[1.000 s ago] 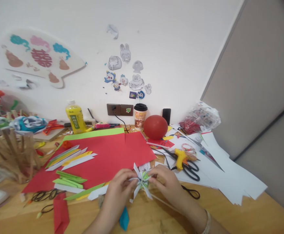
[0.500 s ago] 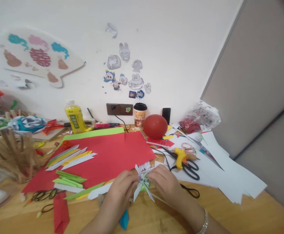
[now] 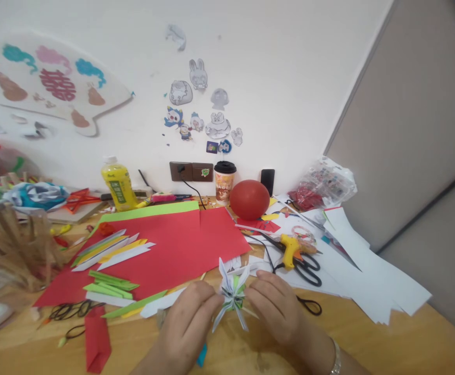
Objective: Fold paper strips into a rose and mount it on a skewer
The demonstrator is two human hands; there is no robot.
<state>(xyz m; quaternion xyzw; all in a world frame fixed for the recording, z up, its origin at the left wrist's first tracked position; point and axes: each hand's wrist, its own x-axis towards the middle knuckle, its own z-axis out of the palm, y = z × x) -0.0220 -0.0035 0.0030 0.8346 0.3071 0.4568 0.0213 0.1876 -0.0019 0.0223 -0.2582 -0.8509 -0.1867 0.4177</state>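
A folded paper piece [image 3: 233, 294], white with green at its centre and several pointed arms, is held up over the front of the wooden table. On its left side, my left hand [image 3: 190, 317] pinches it with bent fingers. My right hand [image 3: 276, 304] has its fingers closed at the right side of the piece. A thin pale stick shows by the right fingers, partly hidden. Under my left hand lies a blue paper piece [image 3: 202, 355], mostly covered.
Red paper [image 3: 180, 239] with folded strips spreads at the left. A red balloon [image 3: 250, 200], a cup [image 3: 225, 182] and a bottle [image 3: 118, 185] stand behind. Black scissors [image 3: 307, 268], a yellow glue gun [image 3: 290, 251] and white sheets [image 3: 383, 276] lie right.
The folded piece has turned slightly, its arms facing the camera more. My right hand has shifted a little right, and my left hand covers more of the blue paper.
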